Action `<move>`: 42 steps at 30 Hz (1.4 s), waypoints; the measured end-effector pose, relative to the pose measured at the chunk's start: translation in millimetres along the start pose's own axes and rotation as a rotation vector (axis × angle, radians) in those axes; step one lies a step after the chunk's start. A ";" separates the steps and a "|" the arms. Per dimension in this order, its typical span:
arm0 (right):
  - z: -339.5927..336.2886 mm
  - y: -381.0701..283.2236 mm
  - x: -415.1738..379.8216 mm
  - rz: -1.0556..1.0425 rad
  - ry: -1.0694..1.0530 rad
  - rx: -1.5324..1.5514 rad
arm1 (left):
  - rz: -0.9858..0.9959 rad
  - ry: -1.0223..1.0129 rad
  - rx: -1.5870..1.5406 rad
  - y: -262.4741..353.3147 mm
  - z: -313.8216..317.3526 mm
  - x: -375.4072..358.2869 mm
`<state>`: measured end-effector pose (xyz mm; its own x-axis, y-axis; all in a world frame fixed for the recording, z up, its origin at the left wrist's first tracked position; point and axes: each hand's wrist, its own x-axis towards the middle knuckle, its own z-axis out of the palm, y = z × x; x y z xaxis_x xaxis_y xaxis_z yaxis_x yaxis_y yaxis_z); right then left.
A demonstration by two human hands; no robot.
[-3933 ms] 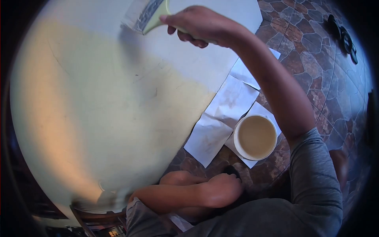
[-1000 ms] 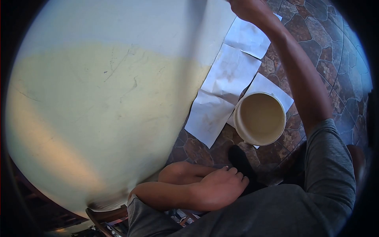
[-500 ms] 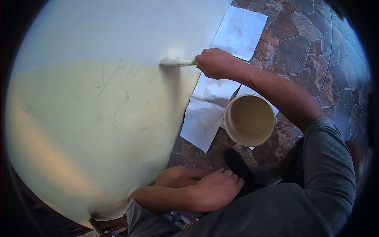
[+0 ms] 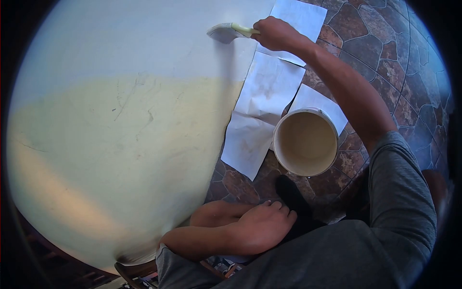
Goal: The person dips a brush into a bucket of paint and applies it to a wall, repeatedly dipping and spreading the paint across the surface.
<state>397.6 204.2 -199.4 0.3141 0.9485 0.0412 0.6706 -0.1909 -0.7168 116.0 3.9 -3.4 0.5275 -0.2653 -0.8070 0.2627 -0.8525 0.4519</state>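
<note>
While the stroke runs: the brush should lie flat enough that its whole width wets the wall, not just one corner.
Right hand point(image 4: 276, 32): at the top centre of the frame, fingers wrapped tight around the pale handle of the paintbrush point(image 4: 230, 32); a firm but easy hold near the ferrule would, I judge, give the best control of the edge.
Paintbrush: upper middle of the frame, bristles pressed against the wall point(image 4: 120, 135) in the paler, whitish zone above the yellow band; whether the bristles are well loaded cannot be told.
Wall: fills the left and centre of the frame, whitish above, yellow-cream below, with scratches and hairline marks in the yellow part; long overlapping strokes would likely blend the boundary between the two tones.
Left hand point(image 4: 260, 226): lower centre, resting on the knee, fingers loosely spread and holding nothing; it steadies the crouch, which helps keep the reaching arm smooth.
Paint bucket point(image 4: 304, 142): right of centre, on the floor just beside the wall's foot, open, with cream paint inside; near enough for reloading without shifting the body.
Paper sheets point(image 4: 269, 86): spread along the wall's base from top centre down to the bucket, some under it; drips near the brush would probably land on them.
Tiled floor point(image 4: 385, 53): brown stone pattern at right, bare beyond the sheets, so strokes near the bottom edge need care.
</note>
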 end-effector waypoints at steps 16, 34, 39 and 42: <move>82.2 -10.9 -58.3 -0.175 -0.285 0.007 | 0.136 0.188 -0.006 -9.1 16.7 -8.8; 59.6 47.2 -19.5 -0.051 -0.084 0.045 | 0.091 0.226 -0.043 -6.4 20.2 -11.1; 54.5 65.7 -8.2 0.118 0.109 0.047 | 0.069 0.089 -0.040 -6.4 17.3 -12.5; 73.6 45.4 -15.1 0.053 0.008 0.051 | 0.106 0.216 -0.032 -10.1 24.4 -12.9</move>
<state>373.8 199.8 -283.8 0.3537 0.9353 0.0076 0.6177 -0.2275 -0.7528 86.8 5.0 -6.9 0.7133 -0.2467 -0.6560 0.2204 -0.8096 0.5441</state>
